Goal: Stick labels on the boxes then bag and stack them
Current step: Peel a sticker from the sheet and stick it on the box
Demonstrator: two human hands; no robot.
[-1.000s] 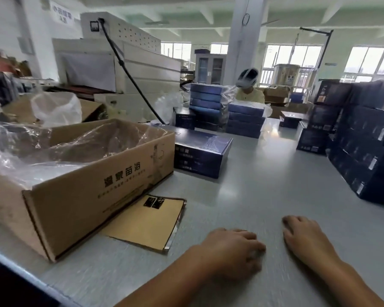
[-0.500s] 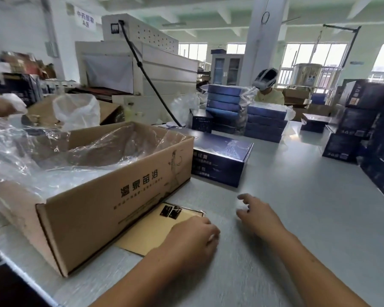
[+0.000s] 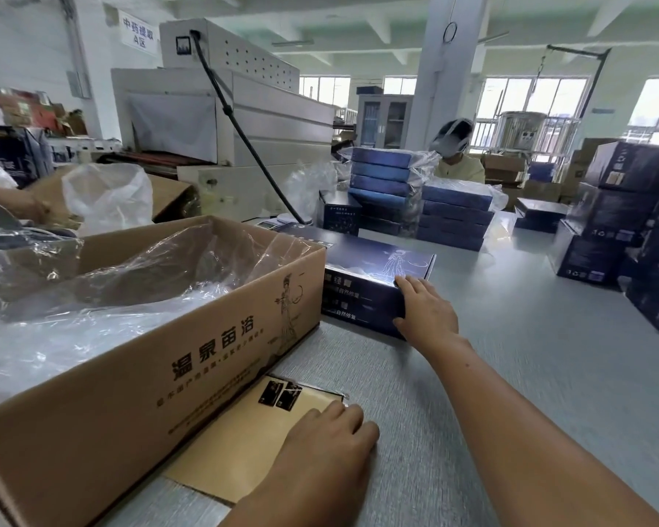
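Contact made: my right hand [image 3: 427,310] now lies on the near right corner of the dark blue box [image 3: 373,260] at 12 o'clock, fingers spread and fairly straight, not wrapped round it. Half a second ago it hovered short, over bare table [image 3: 548,355]. Left hand [image 3: 328,439], off the label sheet [image 3: 244,431] a second ago, rests on it at 7 o'clock beside the carton [image 3: 206,355], palm down, pinching nothing. I judge the box is about to be drawn in for labelling.

Your dark blue box [image 3: 377,283] showed glossy printed card that caught light on its top. The brown carton [image 3: 206,355] beside it was matt corrugated cardboard holding clear, crinkled, shiny plastic film [image 3: 111,298]. Your table [image 3: 548,355] was matt grey, and the backing sheet [image 3: 244,443] was smooth tan paper.
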